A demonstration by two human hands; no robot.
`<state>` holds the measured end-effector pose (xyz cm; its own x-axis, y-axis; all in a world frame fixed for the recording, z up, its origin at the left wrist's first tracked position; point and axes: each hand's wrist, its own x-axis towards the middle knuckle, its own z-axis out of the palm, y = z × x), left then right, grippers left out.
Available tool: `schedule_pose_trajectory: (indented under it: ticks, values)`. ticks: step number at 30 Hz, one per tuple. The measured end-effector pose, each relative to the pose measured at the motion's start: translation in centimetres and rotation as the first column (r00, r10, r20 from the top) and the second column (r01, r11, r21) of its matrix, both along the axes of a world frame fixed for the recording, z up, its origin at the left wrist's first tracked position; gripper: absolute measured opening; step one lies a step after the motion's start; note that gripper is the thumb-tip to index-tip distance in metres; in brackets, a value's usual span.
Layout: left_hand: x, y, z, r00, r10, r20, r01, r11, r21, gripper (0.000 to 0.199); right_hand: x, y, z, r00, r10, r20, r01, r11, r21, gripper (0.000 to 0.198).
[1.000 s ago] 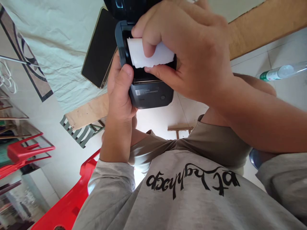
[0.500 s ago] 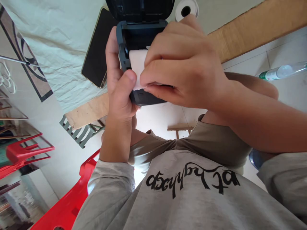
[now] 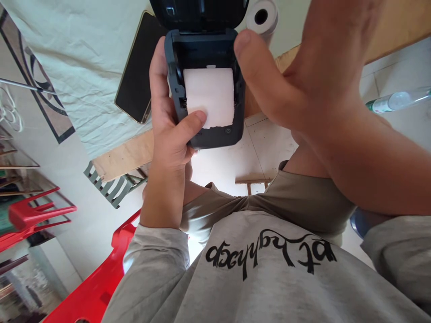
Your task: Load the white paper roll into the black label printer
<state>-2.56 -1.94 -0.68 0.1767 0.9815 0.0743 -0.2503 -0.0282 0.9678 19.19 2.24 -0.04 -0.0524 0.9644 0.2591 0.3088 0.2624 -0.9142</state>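
— What does the left hand (image 3: 168,130) hold?

— A small dark plastic printer (image 3: 205,85), lid flipped open, thumb pinning the torn white paper roll (image 3: 208,96) seated inside.

— And the right hand (image 3: 303,76)?

— Lifted off the paper it pinched half a second ago, fingers spread, holding nothing.

— Around them?

— A glossy black phone (image 3: 134,76) lies left on wrinkled cloth; a spare roll (image 3: 262,15) sits far right. No label legible.

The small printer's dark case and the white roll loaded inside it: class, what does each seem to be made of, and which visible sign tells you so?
The printer looks like moulded plastic, dark blue-grey with a matt finish: rounded corners and a soft, even sheen. The roll in it looks like thin matt white paper, since its free end shows a ragged torn edge. The left hand holds the printer, thumb on the paper.
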Motion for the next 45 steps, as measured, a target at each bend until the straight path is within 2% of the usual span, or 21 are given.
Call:
schedule_pose_trajectory:
  ticks: [2,4,6,8,9,10,12,14,18,21,23,25,30,34,40,43,45]
  values:
    - [-0.2,0.0,0.0,0.999,0.015,-0.037,-0.015,1.000,0.001,0.052,-0.2,0.2,-0.2,0.973,-0.011,0.231,-0.007,0.997,0.078,0.084]
    - [-0.6,0.0,-0.4,0.996,0.020,-0.083,-0.019,1.000,0.016,0.051,0.0,0.4,-0.5,0.957,-0.050,0.286,-0.007,0.980,0.197,0.090]
    - [-1.4,0.4,-1.7,0.994,-0.001,-0.112,0.009,0.997,0.073,0.061,0.3,0.4,-0.6,0.939,-0.039,0.342,-0.078,0.943,0.323,0.089]
    - [-2.5,1.3,-3.8,0.993,-0.023,-0.114,0.042,0.985,0.166,0.082,0.3,0.1,-0.3,0.889,0.046,0.456,-0.215,0.920,0.328,0.076]
    - [-3.0,2.0,-5.1,0.994,-0.008,-0.105,0.029,0.979,0.200,0.085,0.2,-0.2,0.0,0.859,0.095,0.504,-0.281,0.909,0.307,0.070]
    - [-3.4,2.8,-6.3,0.998,0.016,-0.068,0.001,0.969,0.248,0.096,0.0,-0.5,0.3,0.838,0.135,0.529,-0.333,0.894,0.299,0.066]
    - [-4.0,4.2,-8.2,0.996,0.061,-0.059,-0.047,0.977,0.209,0.121,-0.4,-1.1,0.8,0.830,0.192,0.524,-0.385,0.876,0.289,0.064]
    - [-4.0,5.0,-8.9,0.993,0.084,-0.079,-0.067,0.978,0.197,0.126,-0.7,-1.4,0.7,0.852,0.217,0.477,-0.387,0.874,0.294,0.064]
    - [-2.7,4.1,-7.4,0.996,0.083,-0.012,-0.077,0.966,0.245,0.094,-0.7,-1.2,-0.4,0.900,0.241,0.362,-0.355,0.888,0.293,0.066]
    - [-2.0,2.9,-6.4,0.998,0.057,0.020,-0.060,0.975,0.214,0.076,-0.9,-1.2,-0.6,0.912,0.310,0.267,-0.369,0.906,0.208,0.066]
    - [-2.2,2.7,-6.6,0.998,0.056,0.020,-0.059,0.985,0.162,0.077,-1.1,-1.3,-0.5,0.914,0.342,0.219,-0.378,0.914,0.149,0.066]
    - [-2.8,3.1,-7.6,0.997,0.071,0.011,-0.071,0.987,0.145,0.082,-1.2,-1.4,-0.4,0.908,0.360,0.213,-0.391,0.912,0.128,0.070]
    - [-4.2,4.4,-11.0,0.990,0.144,0.002,-0.140,0.957,0.253,0.093,-0.9,-1.2,-1.1,0.892,0.382,0.241,-0.418,0.900,0.121,0.082]
    - [-4.4,4.4,-11.8,0.990,0.144,0.000,-0.139,0.956,0.259,0.110,-0.9,-1.1,-1.1,0.897,0.380,0.225,-0.409,0.907,0.099,0.077]
    - [-3.9,4.1,-10.3,0.991,0.130,-0.036,-0.119,0.966,0.228,0.097,-1.3,-1.0,-0.9,0.890,0.382,0.247,-0.409,0.910,0.067,0.072]
    - [-2.9,3.6,-8.8,0.992,0.124,-0.034,-0.114,0.972,0.206,0.076,-1.3,-0.8,-1.6,0.904,0.351,0.246,-0.397,0.901,0.175,0.069]
    - [-2.1,3.1,-7.4,0.995,0.102,-0.018,-0.097,0.979,0.182,0.070,-1.2,-0.8,-2.0,0.911,0.310,0.271,-0.375,0.895,0.240,0.064]
